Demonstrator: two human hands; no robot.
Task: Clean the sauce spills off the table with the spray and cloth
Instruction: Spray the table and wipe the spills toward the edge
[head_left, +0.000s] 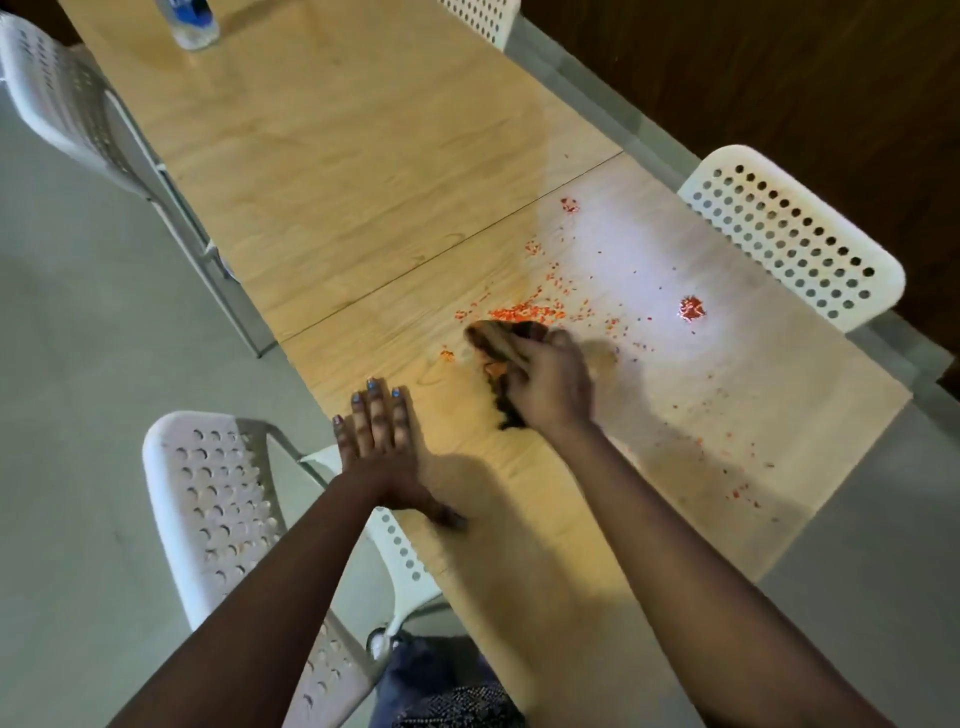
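Wiping sauce off the desk

My right hand (550, 384) gripped the cloth (501, 358) just below the sauce (527, 313); left hand (376, 441) lay flat beside it. A hard swipe could smear it wider.

Two bare forearms, no sleeves, watch, bracelet or ring visible. Left hand (382, 441) with painted nails (372, 385): light blue polish on the three longer fingers, a darker, reddish shade on the little finger, thumb nail not clear. Right hand (550, 387) blurred, nails not readable. At the bottom edge, dark blue trousers (426, 670), denim-like, and below them a strip of black fabric (457, 706) speckled with fine pale dots, perhaps a top's hem or another garment; cannot tell which. Nothing more of the body in view.
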